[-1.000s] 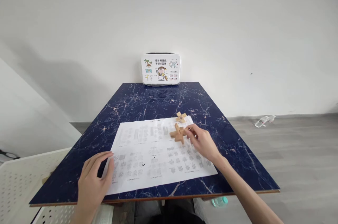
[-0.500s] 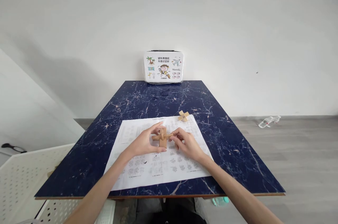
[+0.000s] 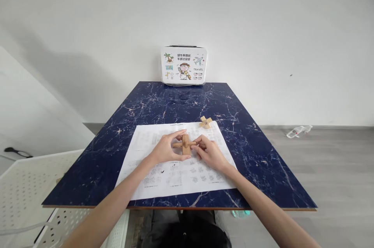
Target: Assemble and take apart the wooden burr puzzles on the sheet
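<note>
A wooden interlocking puzzle (image 3: pixel 186 149), cross-shaped with a rounded rod through a flat block, is held low over the printed sheet (image 3: pixel 152 191). My left hand (image 3: pixel 165 148) curves round its left side, thumb at the near end and fingers at the far end of the block. My right hand (image 3: pixel 210 153) pinches the rod's right end between thumb and fingers. Beyond my right hand, at the sheet's far right corner, lies a second wooden cross puzzle (image 3: pixel 205 122) with a dark mark on its middle.
The dark blue marbled table (image 3: pixel 181 104) carries the sheet. A white printed case (image 3: pixel 184 65) stands at its far edge against the wall. To the left is a white perforated rack (image 3: pixel 23 185). A clear plastic bottle (image 3: pixel 298 131) lies on the floor at right.
The whole view has shifted slightly, so the table and case sit higher. Both hands keep their hold on the wooden puzzle, which is turned a little.
</note>
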`<state>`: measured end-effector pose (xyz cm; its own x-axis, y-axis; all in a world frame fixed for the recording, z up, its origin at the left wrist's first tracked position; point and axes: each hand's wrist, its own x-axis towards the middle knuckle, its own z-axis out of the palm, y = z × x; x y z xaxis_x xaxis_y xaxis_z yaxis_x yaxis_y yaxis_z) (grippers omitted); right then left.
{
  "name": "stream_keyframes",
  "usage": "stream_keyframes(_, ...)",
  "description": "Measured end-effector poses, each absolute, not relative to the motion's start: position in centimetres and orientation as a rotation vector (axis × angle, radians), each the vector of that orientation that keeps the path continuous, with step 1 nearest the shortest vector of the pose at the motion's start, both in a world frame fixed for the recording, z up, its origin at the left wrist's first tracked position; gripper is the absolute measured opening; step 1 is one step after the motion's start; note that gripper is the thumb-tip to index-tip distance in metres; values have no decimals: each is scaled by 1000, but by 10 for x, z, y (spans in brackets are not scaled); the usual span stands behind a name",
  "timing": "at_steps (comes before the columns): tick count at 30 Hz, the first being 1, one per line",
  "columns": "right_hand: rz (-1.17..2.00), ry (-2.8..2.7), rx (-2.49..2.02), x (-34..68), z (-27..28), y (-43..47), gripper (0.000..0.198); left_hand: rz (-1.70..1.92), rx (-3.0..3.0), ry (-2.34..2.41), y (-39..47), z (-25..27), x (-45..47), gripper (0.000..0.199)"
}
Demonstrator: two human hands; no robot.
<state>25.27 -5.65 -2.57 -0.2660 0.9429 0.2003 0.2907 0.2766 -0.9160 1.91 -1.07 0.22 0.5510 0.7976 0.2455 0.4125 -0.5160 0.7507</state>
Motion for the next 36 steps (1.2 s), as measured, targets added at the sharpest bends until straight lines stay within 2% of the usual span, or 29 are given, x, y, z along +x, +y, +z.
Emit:
stream_keyframes(9, 1035, -1821, -1074, 251, -21, -60, 8, 835, 2179, 980, -15, 0, 20, 97)
stream_keyframes(17, 816, -1940, -1075, 252, -30, -59, 7, 842, 2160, 962, -17, 2, 19, 94)
stream_keyframes(36, 819, -1969, -1076, 247, -30, -60, 9, 992, 2088, 865, -18, 8, 15, 90)
